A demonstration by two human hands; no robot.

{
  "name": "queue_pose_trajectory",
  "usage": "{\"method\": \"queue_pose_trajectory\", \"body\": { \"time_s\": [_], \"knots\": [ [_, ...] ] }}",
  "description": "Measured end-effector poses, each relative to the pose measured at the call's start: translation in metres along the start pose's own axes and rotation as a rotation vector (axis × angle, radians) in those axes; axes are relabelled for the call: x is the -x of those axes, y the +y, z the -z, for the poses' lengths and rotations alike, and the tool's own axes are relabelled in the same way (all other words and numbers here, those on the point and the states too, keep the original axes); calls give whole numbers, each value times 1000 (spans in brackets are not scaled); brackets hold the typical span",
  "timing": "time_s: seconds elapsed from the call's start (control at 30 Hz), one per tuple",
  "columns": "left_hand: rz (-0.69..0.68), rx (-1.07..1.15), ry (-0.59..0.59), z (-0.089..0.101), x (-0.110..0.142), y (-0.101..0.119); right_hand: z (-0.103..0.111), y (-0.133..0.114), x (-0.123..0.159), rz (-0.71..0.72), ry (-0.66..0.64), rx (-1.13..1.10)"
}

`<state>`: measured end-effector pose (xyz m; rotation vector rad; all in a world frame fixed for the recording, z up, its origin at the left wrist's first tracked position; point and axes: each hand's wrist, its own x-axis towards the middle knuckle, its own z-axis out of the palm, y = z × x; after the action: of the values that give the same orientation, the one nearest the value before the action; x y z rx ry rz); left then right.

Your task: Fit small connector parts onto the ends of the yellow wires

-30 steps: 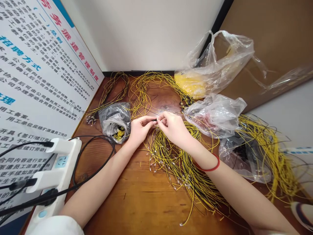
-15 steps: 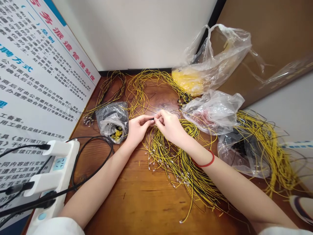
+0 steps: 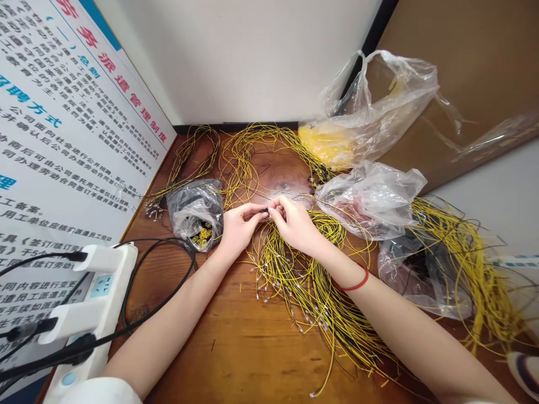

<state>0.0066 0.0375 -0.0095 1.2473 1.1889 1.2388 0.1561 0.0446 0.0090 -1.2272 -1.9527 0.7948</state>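
My left hand (image 3: 239,225) and my right hand (image 3: 295,223) meet fingertip to fingertip over the middle of the wooden table (image 3: 252,348). Between them they pinch a small black connector (image 3: 264,210) at the end of a thin yellow wire. Both hands are closed in a pinch. Under my right wrist, which wears a red string band (image 3: 356,280), lies a big bundle of yellow wires (image 3: 311,280) with small metal tips. A small grey plastic bag (image 3: 197,213) with yellow-printed parts lies just left of my left hand.
More yellow wire loops (image 3: 248,148) lie at the back. Clear plastic bags (image 3: 370,196) sit at the right, one with yellow stuff (image 3: 332,143), and another wire heap (image 3: 467,264) beyond. A white power strip (image 3: 84,303) with black cables (image 3: 168,280) is at the left, against a printed board (image 3: 63,140).
Both hands stay pinched together on the connector, with only small finger shifts. The view has wobbled slightly up and down.
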Motion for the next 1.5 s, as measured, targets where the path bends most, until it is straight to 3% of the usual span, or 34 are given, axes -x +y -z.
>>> {"method": "queue_pose_trajectory", "body": {
  "time_s": [0.5, 1.07, 1.5],
  "knots": [
    [-145, -267, 20, 3, 1, -6, -9, 3, 3, 32, 63, 126],
    [59, 84, -2, 2, -2, 1, -8, 3, 5, 66, 139, 13],
    [53, 82, -9, 1, -2, 1, -8, 4, 5, 87, 118, 52]
  ]
}}
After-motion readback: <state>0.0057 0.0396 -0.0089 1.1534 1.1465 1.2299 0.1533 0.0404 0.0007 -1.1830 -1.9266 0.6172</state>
